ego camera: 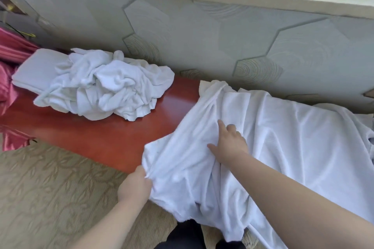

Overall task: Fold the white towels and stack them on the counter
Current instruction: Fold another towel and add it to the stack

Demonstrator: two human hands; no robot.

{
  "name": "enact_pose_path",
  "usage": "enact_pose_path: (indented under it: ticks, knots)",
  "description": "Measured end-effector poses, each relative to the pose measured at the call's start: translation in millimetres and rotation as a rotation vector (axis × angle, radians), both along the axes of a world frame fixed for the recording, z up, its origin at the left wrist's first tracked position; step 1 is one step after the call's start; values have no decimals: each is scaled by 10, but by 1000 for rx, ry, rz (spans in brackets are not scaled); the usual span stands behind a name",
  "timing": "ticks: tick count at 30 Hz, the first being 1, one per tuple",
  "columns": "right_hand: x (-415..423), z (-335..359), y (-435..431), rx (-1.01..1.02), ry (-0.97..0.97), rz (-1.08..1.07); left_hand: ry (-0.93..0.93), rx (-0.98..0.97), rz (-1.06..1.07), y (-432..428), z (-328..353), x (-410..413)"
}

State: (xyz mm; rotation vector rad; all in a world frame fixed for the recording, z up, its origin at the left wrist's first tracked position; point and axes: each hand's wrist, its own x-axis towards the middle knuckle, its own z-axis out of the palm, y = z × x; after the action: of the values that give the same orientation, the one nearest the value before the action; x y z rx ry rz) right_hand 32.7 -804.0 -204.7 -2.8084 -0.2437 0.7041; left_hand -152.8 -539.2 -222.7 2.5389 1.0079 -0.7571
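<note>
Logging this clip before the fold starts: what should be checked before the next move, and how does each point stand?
1. Left hand pinches the towel at its near edge: ok.
2. Right hand rests on the towel: ok.
3. Towel lying smooth: not ok, creased and hanging off the counter.
4. Crumpled pile apart from this towel: ok.
5. Towel's right end: cannot tell, out of frame.

Large white towel (283, 137) spread over right part of red-brown counter (113, 137), near edge hanging off toward carpet (50, 188). Left hand (134, 186) pinches its near-left edge. Right hand (228, 143) rests on the towel's middle, forefinger pointing far. Left on counter: crumpled pile (105, 85), partly over a folded stack (38, 68). Pink cloth (8, 87) at far left. Hexagon-patterned wall (202, 36) behind.
</note>
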Motion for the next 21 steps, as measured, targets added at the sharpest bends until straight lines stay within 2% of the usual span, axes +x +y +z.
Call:
enact_pose_path:
  ticks: [2, 5, 7, 9, 12, 14, 16, 18, 21]
  knots:
    - [28, -55, 126, -34, 44, -29, 80, 41, 145, 351, 27, -394]
    - [-33, -178, 372, -98, 53, 127, 140, 50, 285, 695, 90, -635]
    - [-73, -214, 549, -77, 48, 212, 44, 105, 280, 768, 114, -537]
    - [-93, -200, 694, -53, 78, 269, -132, 161, 179, 761, 147, -242]
    - [-117, -114, 823, -30, 186, 386, -305, 66, -10, 689, 172, 478]
    - [-146, -63, 862, -93, 302, 539, -362, 6, -105, 620, 165, 1009]
    - [-180, -18, 880, -176, 424, 649, -348, -58, -179, 552, 139, 1491]
    - [-180, 16, 881, -201, 480, 648, -264, -86, -238, 491, 85, 1849]
    - [-83, 40, 858, -64, 307, 378, -167, -50, -330, 424, 0, 2093]
